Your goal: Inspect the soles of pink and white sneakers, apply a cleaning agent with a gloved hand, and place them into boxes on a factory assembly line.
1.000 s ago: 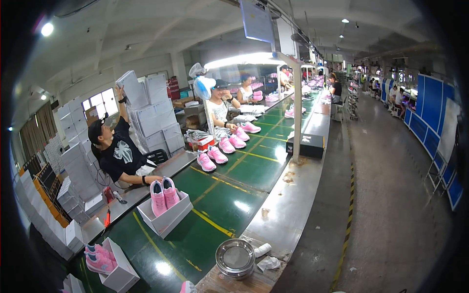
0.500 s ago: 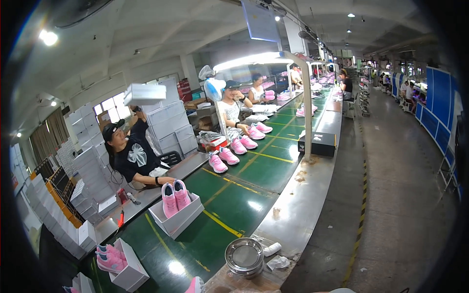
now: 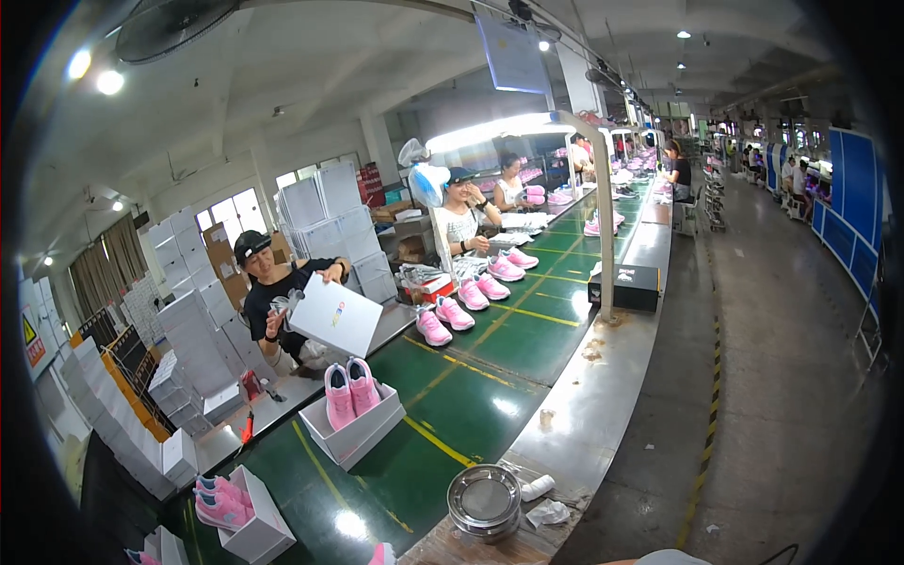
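Note:
Neither of my hands is in the picture. At the lower edge, closest to me, the tip of a pink sneaker [image 3: 382, 555] shows; what touches it, if anything, is hidden. An open white shoebox [image 3: 363, 437] with a pair of pink sneakers [image 3: 350, 395] standing in it sits on the green conveyor belt [image 3: 471, 407]. Further left, pink sneakers [image 3: 223, 504] lie in another white shoebox [image 3: 266, 539]. Across the belt, a co-worker in a black top holds a white box lid [image 3: 337, 315] in both hands.
A round metal tin [image 3: 484, 499] stands on the near metal ledge beside a white roll [image 3: 538, 487] and crumpled paper [image 3: 548, 513]. Several pink sneakers [image 3: 471, 294] line the belt further on. A black box [image 3: 625, 287] rests by a lamp post [image 3: 606, 217]. White boxes [image 3: 202, 339] are stacked behind the co-worker.
The co-worker has brought the white lid down from overhead to just above the boxed sneakers and now has both hands on it. My view has shifted slightly.

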Demonstrator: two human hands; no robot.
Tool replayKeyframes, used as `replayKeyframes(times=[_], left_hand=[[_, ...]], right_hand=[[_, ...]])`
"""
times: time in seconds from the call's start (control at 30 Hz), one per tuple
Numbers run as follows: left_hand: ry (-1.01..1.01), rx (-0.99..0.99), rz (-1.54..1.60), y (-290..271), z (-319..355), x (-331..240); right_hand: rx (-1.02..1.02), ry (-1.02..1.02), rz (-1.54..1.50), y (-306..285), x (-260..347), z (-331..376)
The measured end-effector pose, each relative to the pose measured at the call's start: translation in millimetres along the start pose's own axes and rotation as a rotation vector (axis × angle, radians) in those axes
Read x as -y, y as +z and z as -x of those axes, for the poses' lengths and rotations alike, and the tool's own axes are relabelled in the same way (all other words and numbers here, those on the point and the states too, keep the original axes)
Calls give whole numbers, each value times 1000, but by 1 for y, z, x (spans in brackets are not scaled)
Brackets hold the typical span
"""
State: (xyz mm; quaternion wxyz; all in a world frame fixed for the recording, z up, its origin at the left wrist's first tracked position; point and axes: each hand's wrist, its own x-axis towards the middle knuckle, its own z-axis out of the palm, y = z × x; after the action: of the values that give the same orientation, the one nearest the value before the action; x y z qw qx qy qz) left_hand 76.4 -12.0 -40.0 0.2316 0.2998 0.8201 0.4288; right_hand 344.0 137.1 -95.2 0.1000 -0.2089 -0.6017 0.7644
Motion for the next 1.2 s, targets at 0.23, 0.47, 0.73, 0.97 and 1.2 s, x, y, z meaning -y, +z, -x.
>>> replayKeyframes(times=[0.23, 0.47, 0.73, 0.97, 1.2], left_hand=[[158, -12, -401, -3, 7, -13], [276, 14, -437, -29, 11, 9], [260, -25, -849, -115, -5, -2], [237, -326, -1301, -280, -50, 28], [60, -543, -1663, -455, -131, 78]], right_hand=[[41, -11, -47, 9, 23, 16], [46, -289, 353, 7, -39, -26], [-78, 195, 21, 67, -20, -52], [-157, 300, 63, 121, -19, -95], [-245, 279, 213, 194, 4, -160]])
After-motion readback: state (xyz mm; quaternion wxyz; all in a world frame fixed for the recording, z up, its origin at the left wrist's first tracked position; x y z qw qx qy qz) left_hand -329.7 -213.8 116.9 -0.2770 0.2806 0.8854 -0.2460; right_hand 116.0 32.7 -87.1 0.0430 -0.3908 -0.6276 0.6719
